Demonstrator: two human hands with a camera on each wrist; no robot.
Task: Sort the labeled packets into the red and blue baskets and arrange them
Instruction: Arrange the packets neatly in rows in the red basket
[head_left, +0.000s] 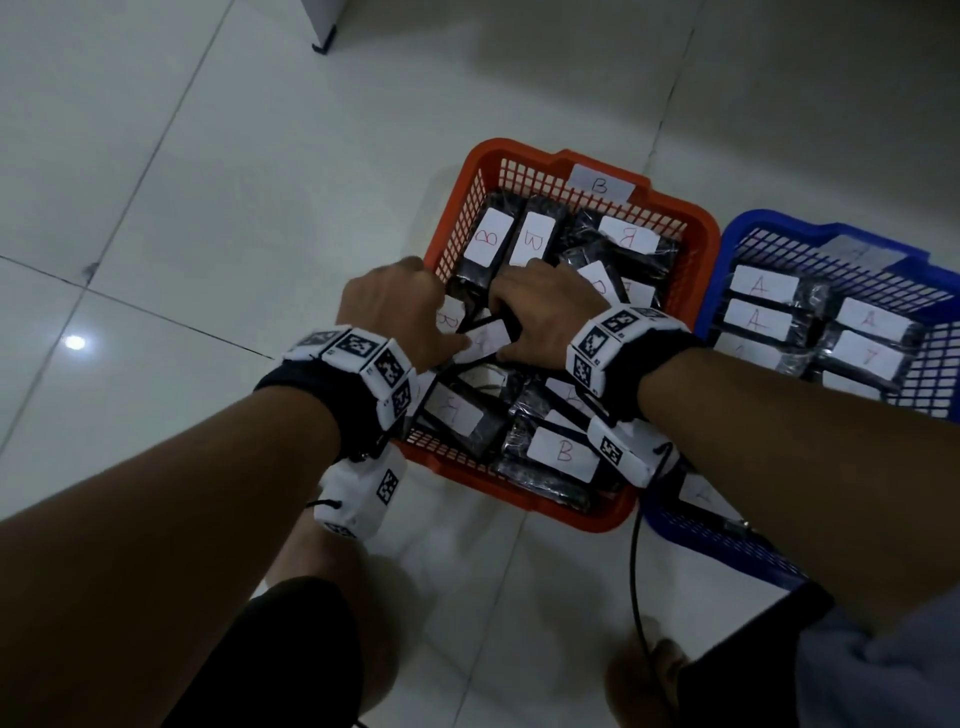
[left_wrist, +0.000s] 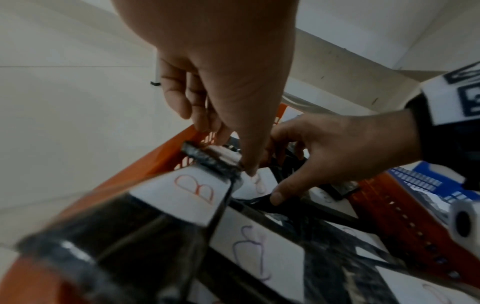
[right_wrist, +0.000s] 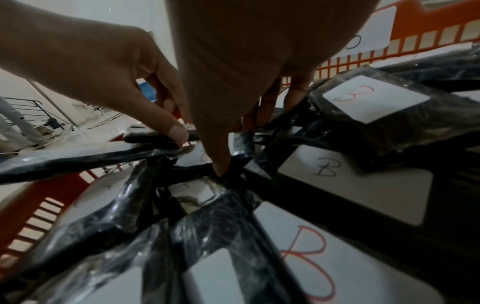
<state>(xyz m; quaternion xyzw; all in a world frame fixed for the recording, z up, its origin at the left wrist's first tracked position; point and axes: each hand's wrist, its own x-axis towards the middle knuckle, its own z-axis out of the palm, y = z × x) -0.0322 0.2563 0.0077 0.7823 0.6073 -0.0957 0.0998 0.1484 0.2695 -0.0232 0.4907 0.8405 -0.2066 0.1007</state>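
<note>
— Pale floor tiles (head_left: 218, 218) are seen on the left, with nothing sorted there. What is being handled first, reading across?

— The left hand (head_left: 400, 312) is placed over the near-left part of the red basket (head_left: 457, 208), its fingers (left_wrist: 179, 98) curled down and its thumb pressed onto a tilted packet (head_left: 483, 340). That packet is judged to be gripped so it can be laid flat in line with the others.

— And the right hand (head_left: 545, 306)?

— It is set just beside the left, on the same packet. Its fingers (right_wrist: 296, 96) are hooked over the far black edge and its thumb is pressed at the near edge, so the packet is held from both sides; a two-handed hold is probably needed because the wrapping looks slippery and the pile is crowded.

— Why the red basket?

— A "B" tag (head_left: 600, 184) is fixed to its far rim, and only B-marked packets are seen inside: two lie tidily side by side at the far left, the rest are jumbled.

— Further right?

— The blue basket (head_left: 737, 234) is stood touching the red one, with A-marked packets (head_left: 761, 286) stacked in neat rows. Sorting appears done; arranging the B side is judged unfinished.
</note>
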